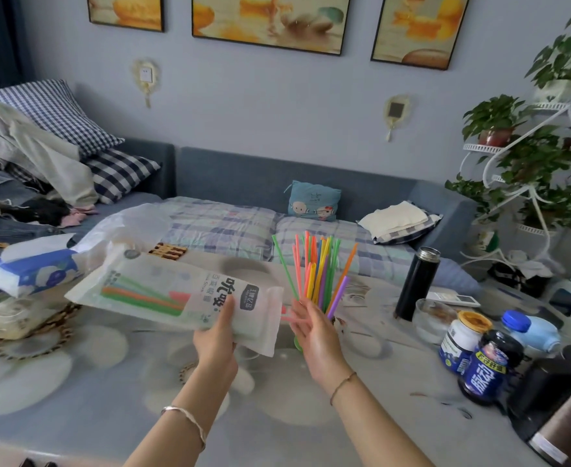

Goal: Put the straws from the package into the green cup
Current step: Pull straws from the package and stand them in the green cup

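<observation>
Many coloured straws [314, 267] stand in a bunch in the green cup [298, 343], and they fan out at the top. Of the cup only a small green part shows, because the right hand [314, 335] is in front of it. This hand has its fingers straight and spread, just beside the lower part of the bunch. A pink straw [289, 319] lies across the fingertips, but it is blurred there and I cannot tell if it is pinched. To the left, the left hand [218, 335] grips the white package [176, 291] at its near end, thumb on top, and holds it above the worktop [277, 416]. Some green and orange straws show through the package. On the worktop a black flask [417, 284] stands upright to the right of the cup, and further right are a dark blue bottle [486, 372] and a kettle [560, 416]. A blue tissue box [31, 273] is at the far left. Behind the worktop is a sofa [227, 227] with a checked cover.
</observation>
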Demonstrator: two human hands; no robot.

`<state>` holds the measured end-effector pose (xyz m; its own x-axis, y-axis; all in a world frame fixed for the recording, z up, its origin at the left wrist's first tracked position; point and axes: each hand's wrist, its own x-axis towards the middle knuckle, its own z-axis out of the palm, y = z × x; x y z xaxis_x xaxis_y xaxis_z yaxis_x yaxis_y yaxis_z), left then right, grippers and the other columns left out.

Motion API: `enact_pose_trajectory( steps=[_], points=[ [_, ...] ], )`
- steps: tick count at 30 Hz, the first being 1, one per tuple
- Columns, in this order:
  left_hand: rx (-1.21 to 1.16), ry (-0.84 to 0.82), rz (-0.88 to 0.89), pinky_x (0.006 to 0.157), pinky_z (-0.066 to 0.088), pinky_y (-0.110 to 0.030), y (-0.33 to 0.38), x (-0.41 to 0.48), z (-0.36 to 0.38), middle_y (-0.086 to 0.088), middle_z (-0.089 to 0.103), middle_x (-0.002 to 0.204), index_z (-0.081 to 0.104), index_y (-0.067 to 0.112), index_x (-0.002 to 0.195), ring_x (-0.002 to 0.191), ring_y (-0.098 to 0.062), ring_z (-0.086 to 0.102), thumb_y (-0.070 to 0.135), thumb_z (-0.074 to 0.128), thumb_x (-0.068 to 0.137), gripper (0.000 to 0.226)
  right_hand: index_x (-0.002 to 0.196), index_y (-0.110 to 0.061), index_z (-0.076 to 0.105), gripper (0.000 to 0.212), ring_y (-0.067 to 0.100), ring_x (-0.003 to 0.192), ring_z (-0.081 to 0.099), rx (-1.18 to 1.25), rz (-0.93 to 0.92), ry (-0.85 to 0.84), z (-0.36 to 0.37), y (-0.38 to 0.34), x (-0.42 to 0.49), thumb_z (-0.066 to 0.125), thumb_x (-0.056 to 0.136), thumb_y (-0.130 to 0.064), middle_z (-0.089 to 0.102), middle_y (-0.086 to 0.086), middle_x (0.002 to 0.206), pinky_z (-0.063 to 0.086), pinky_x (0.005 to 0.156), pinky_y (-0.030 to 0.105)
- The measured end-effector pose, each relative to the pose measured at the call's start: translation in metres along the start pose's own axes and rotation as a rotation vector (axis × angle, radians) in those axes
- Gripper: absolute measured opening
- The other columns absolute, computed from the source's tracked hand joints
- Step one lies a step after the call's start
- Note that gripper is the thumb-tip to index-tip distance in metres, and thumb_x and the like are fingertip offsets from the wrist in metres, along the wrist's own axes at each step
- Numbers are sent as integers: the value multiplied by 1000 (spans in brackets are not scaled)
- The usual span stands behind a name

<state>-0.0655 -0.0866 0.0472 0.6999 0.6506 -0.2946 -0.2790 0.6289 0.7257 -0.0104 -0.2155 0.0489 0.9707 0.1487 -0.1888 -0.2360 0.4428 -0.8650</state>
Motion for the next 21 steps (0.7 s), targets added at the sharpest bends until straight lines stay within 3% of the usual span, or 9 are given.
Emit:
enact_pose_trajectory(
  steps=[3,5,7,9,11,13,16,19,21],
  points=[
    [136,-52,86,80,50,-32,2,-5,5,-10,67,113,59,5,122,90,-19,64,20,74,80,47,138,-7,43,43,23,124,48,144,55,4,-1,6,-3,40,99,-27,47,10,142,34,109,33],
    [244,-131,173,68,52,-27,4,-11,8,-10,70,105,64,3,114,82,-16,66,19,75,79,40,139,-9,41,46,25,132,41,225,90,-12,-2,10,-2,34,100,-33,43,11,145,28,114,38],
    [334,-234,238,57,53,-20,4,-17,14,-10,73,96,67,3,105,77,-15,68,17,77,77,33,137,-8,43,44,33,128,45,235,108,-20,4,13,-5,30,100,-30,49,18,138,36,107,44],
    [426,-315,296,56,55,-18,5,-22,19,-7,74,91,68,3,101,77,-14,70,16,78,74,32,131,-7,50,44,37,114,54,323,144,-89,14,20,-7,33,97,-30,59,22,123,46,94,46],
    [517,-358,347,58,57,-22,6,-23,24,-7,75,90,69,4,101,77,-16,72,19,81,71,35,131,-9,53,46,37,119,54,402,162,-112,21,26,-8,38,94,-32,59,21,127,43,101,49],
    [589,-396,395,58,57,-23,11,-22,28,-5,75,89,69,6,100,75,-16,73,22,82,69,37,127,-10,57,43,36,117,56,415,177,-73,21,33,-5,40,95,-32,63,19,124,45,101,48],
    [628,-423,459,58,57,-23,18,-21,34,-1,74,88,68,9,101,76,-15,72,25,80,72,35,115,-10,63,39,32,99,63,432,168,-48,17,41,-7,34,98,-31,72,14,101,55,80,38],
    [579,-395,479,53,53,-16,23,-22,39,5,71,82,67,13,97,72,-9,69,22,77,76,25,98,-11,66,36,28,79,67,391,179,-14,16,51,-12,35,100,-30,73,12,83,52,75,35],
    [529,-373,470,51,51,-14,25,-21,42,4,71,82,66,14,96,71,-7,68,20,76,77,22,97,-11,67,30,25,77,68,349,161,-23,15,55,-13,40,99,-25,75,9,80,53,74,34]
  ],
)
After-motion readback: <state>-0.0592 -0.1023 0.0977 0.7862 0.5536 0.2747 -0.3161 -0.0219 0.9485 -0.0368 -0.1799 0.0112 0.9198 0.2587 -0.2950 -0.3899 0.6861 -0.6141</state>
